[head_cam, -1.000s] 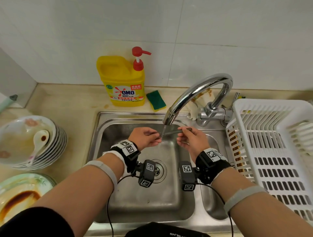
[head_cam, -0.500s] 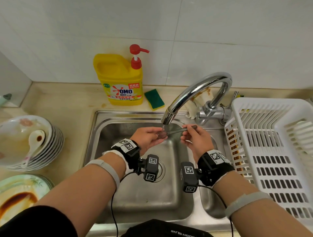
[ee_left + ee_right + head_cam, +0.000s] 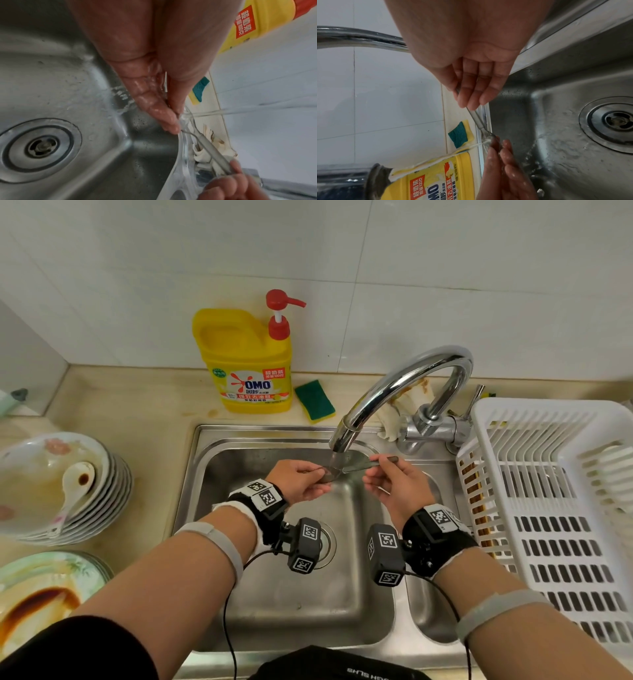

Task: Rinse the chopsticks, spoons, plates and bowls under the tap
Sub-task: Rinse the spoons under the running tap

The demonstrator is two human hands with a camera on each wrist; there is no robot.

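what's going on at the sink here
A person is rinsing a slim metal spoon under the running chrome tap. The right hand pinches its handle while the left hand rubs the bowl end in the stream. Dirty white plates wait stacked on the left; a white plastic rack stands on the right.

Beige countertop (image 3: pixel 137 412) around steel sink (image 3: pixel 205 460). Behind sink: yellow OMO detergent bottle (image 3: pixel 246 371), green sponge (image 3: pixel 314 399). Left of sink: stacked bowls (image 3: pixel 102 474), stained plate (image 3: pixel 30 594). Right of sink: white dish basket (image 3: pixel 555 508).
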